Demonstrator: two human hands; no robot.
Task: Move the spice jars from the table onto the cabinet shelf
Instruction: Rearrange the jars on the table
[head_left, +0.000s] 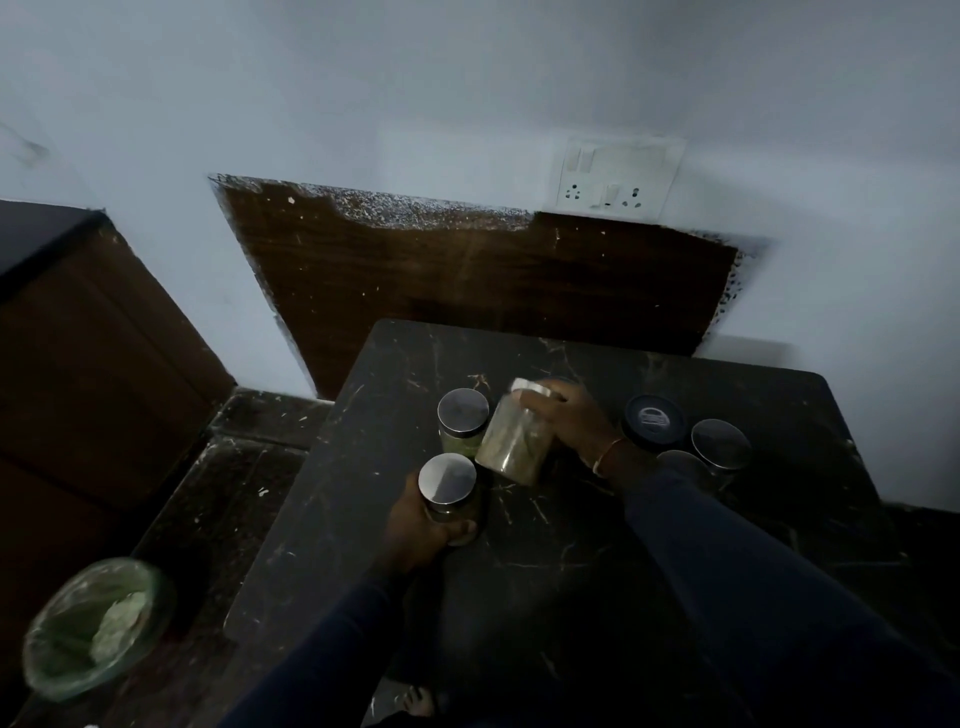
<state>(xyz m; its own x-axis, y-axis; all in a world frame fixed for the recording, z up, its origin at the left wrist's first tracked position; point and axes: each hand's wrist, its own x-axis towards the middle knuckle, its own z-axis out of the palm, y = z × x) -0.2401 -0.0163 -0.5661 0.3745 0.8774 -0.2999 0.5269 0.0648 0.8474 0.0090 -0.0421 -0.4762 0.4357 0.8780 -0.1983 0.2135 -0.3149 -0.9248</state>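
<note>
Several glass spice jars with round metal lids stand on a dark marble-patterned table (545, 571). My left hand (415, 530) grips one upright jar (448, 486) near the table's left side. My right hand (571, 421) holds a tilted jar of greenish spice (511, 441) by its upper part, lifted off the tabletop. Just behind these stands another jar (462, 421). To the right of my right wrist are a dark-lidded jar (653, 420), a silver-lidded jar (721, 447) and one partly hidden jar (683, 467).
A dark brown cabinet (93, 364) stands at the left against the white wall. A bin lined with a green bag (98, 629) sits on the floor at lower left. A wall socket plate (618, 179) and a brown wooden panel (467, 280) are behind the table.
</note>
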